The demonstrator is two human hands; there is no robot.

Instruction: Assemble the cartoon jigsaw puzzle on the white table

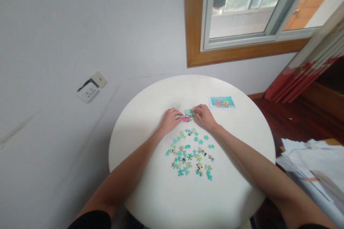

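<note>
A small joined patch of jigsaw puzzle (187, 115), green and pink, lies on the white round table (150, 103) between my hands. At its left edge is my left hand (171, 120), with thumb and fingers closed on a pale jigsaw piece (178, 116). My right hand (204, 116) is at the right edge of the patch, its fingertips pinched together there on what looks like a jigsaw piece, mostly hidden by the fingers. Nearer to me, several loose jigsaw pieces (194, 153), mainly turquoise with some yellow and pink, are scattered between my forearms.
A picture card (222, 102) with cartoon figures lies beyond my right hand. The wall with a socket (88, 91) borders the table at left, and a window (242, 10) is ahead. Papers (311, 164) are stacked at right, below a red and white curtain (298, 75).
</note>
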